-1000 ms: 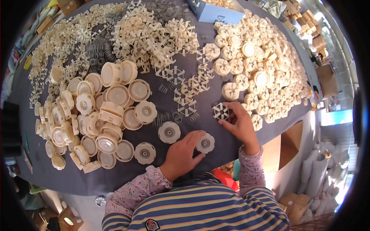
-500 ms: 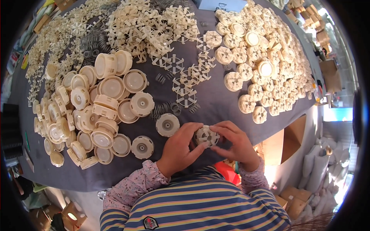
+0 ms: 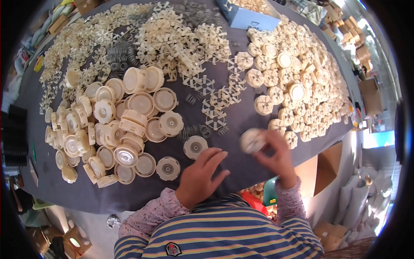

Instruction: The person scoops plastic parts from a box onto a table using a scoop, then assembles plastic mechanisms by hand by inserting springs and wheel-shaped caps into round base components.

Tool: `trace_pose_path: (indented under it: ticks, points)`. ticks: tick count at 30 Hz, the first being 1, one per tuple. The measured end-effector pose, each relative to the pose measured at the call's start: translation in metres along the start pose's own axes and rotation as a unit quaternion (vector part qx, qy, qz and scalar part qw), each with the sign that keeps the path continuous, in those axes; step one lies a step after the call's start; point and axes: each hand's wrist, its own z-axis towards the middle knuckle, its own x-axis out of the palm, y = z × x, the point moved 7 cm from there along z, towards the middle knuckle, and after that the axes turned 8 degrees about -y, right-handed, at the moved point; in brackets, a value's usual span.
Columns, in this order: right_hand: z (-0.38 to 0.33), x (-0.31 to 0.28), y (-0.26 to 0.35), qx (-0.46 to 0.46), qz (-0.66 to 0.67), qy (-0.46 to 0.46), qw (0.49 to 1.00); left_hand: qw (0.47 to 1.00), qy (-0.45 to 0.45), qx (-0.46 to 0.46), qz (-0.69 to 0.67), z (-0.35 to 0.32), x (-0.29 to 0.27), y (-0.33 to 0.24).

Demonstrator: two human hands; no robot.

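My right hand (image 3: 276, 157) pinches a round cream plastic cap (image 3: 252, 141) by its edge, slightly blurred, just above the grey tabletop. My left hand (image 3: 202, 177) is empty, its fingers stretched forward and the thumb apart. Just beyond its fingertips lies an upturned cap (image 3: 196, 147) with a spring seated in its middle. Another such cap (image 3: 168, 168) sits to the left of it, at the edge of a heap of caps (image 3: 140, 103). Ahead of my right hand spread many caps fitted with spoked inserts (image 3: 263, 105).
Loose spoked inserts (image 3: 172, 43) are heaped at the far middle, with wire springs (image 3: 118, 56) beside them. A pale blue box (image 3: 254, 20) stands at the back. An open cardboard box (image 3: 330, 164) sits past the table's right edge, and something red (image 3: 253, 202) is near my waist.
My hands have parted. The right hand has carried the cap away to the right and forward, toward the fitted caps; the left has let go of it and its fingers have opened.
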Motion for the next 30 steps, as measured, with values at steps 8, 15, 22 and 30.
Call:
trace_pose_path:
  ticks: [8,15,22,30]
  points:
    - [0.046,0.055,0.027,-0.074,0.047,-0.028,0.996,0.976,-0.101,-0.041,0.190,-0.002,-0.040,0.011]
    - [0.063,0.083,0.038,-0.058,0.070,0.112,0.989,0.987,-0.010,-0.044,0.156,-0.008,-0.019,0.013]
    - [0.085,0.084,0.050,-0.001,0.241,0.024,0.970,0.994,0.057,0.034,0.091,-0.006,0.001,0.012]
    - [0.087,0.100,0.054,-0.259,-0.074,-0.002,0.963,0.997,0.027,0.007,0.066,-0.006,0.000,0.017]
